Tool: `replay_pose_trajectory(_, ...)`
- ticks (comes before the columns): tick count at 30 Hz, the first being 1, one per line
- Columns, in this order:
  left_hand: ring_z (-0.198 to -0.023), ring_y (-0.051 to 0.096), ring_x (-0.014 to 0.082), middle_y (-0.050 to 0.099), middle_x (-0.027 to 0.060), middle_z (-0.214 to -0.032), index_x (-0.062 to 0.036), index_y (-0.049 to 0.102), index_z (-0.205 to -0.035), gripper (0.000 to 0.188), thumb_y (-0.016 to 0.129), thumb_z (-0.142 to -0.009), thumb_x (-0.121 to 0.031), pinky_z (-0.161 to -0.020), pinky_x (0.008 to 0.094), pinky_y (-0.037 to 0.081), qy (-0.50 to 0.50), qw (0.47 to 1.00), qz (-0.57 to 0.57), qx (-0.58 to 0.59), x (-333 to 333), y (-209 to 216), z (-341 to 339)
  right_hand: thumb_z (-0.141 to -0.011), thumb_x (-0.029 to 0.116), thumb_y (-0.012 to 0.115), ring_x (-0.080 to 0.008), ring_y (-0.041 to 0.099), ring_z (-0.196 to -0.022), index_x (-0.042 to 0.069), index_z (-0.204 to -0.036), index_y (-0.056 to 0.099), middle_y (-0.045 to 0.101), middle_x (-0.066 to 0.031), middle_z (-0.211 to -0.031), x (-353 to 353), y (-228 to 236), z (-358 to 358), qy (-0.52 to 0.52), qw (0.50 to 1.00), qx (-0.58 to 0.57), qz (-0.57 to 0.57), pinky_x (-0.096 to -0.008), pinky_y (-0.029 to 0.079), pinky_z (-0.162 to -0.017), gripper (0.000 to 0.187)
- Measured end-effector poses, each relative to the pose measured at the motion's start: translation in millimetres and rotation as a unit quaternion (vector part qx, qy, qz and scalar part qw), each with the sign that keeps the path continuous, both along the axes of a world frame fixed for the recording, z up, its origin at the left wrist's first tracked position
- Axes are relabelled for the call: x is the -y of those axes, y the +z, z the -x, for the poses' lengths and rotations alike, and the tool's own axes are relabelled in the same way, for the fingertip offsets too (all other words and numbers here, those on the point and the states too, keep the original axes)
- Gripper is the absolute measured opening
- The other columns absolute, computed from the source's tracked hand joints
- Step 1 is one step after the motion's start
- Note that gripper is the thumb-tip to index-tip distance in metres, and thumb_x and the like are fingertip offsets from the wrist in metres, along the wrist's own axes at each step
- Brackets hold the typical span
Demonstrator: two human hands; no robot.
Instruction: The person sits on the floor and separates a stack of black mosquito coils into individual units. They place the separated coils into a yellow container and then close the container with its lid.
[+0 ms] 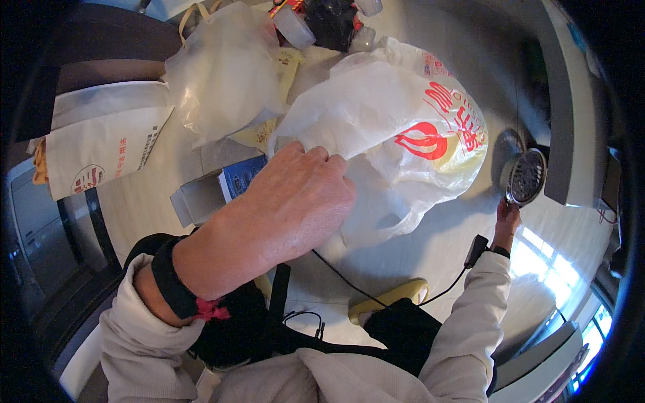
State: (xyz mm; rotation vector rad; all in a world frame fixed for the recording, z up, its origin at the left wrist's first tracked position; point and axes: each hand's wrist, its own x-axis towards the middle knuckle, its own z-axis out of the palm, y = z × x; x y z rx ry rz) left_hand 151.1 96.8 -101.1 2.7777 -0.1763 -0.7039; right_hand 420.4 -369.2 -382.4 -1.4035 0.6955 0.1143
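Note:
My left hand (306,195) is closed on the gathered edge of a white plastic bag (376,101) with red printing. The bag billows out far and to the right of the hand, with a loose handle loop hanging near the middle. Off to the right, my right hand (507,218) grips the near edge of a round metal strainer (526,176), which has a shiny rim and a dark, openwork face. It is held up, apart from the bag. What lies inside the bag cannot be made out.
A cloudy plastic bag (225,74) and a white paper bag (111,138) stand at the left. Near them is an opened grey-and-blue box (201,198). Clear plastic containers (294,27) lie at the back. A black cable (363,292) crosses above a yellow slipper (386,301).

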Motion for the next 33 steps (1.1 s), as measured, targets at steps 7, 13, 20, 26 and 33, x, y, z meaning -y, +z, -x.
replay_pose_trajectory(7, -0.11, 0.043, 0.0417, 0.034, 0.0233, -0.129, -0.0044, 0.061, -0.079, 0.013, 0.056, -0.069, -0.011, -0.078, 0.0439, 0.047, 0.052, 0.997, -0.029, 0.053, -4.5, -14.3, 9.1, -0.08, 0.014, 0.053, -0.023, 0.062, -0.068, -0.001, -0.092, 0.056, 0.062, -0.0143, -0.082, -60.8, -10.8, -19.3, 0.07, 0.996, 0.015, -0.055, -0.0293, 0.055, -0.056, 0.02)
replay_pose_trajectory(13, -0.115, 0.036, 0.0474, 0.017, 0.0239, -0.138, -0.0101, 0.061, -0.089, 0.019, 0.06, -0.07, -0.013, -0.081, 0.0529, 0.042, 0.095, 0.993, 0.043, 0.046, -3.5, -40.0, 12.1, -0.083, 0.051, 0.044, -0.0301, 0.058, -0.085, 0.003, -0.112, 0.042, 0.058, -0.0166, -0.098, -110.6, 49.2, 27.0, 0.114, 0.973, -0.164, -0.116, -0.0395, 0.051, -0.068, 0.056)
replay_pose_trajectory(20, -0.121, 0.029, 0.0447, 0.01, 0.0211, -0.141, -0.01, 0.059, -0.104, 0.028, 0.052, -0.077, -0.013, -0.083, 0.0555, 0.039, 0.176, 0.984, -0.01, 0.04, -20.9, -75.3, 8.9, -0.079, 0.057, 0.048, -0.0283, 0.045, -0.111, 0.018, -0.133, 0.028, 0.042, -0.0075, -0.127, -229.3, 112.9, 144.7, 0.345, 0.926, -0.148, -0.029, -0.0493, 0.04, -0.084, 0.069)
replay_pose_trajectory(26, -0.11, 0.044, 0.0317, 0.041, 0.0206, -0.122, 0.0043, 0.056, -0.101, 0.029, 0.048, -0.077, -0.011, -0.078, 0.0466, 0.043, 0.122, 0.991, 0.053, -0.018, -30.5, -84.2, 14.0, -0.088, 0.046, 0.039, -0.0249, 0.047, -0.111, 0.011, -0.127, 0.038, 0.048, -0.0076, -0.122, -277.7, 106.9, 188.6, 0.308, 0.901, -0.144, -0.271, -0.048, 0.039, -0.088, 0.052)
replay_pose_trajectory(33, -0.101, 0.05, 0.0289, 0.055, 0.0153, -0.102, 0.0045, 0.057, -0.095, 0.029, 0.053, -0.074, -0.016, -0.071, 0.0433, 0.045, -0.035, 0.986, 0.146, -0.073, -16.5, -21.4, 23.5, -0.086, 0.05, 0.038, -0.0255, 0.047, -0.112, 0.017, -0.129, 0.037, 0.048, -0.0104, -0.123, -304.9, 94.0, 193.1, 0.346, 0.88, -0.173, -0.275, -0.0487, 0.036, -0.093, 0.054)
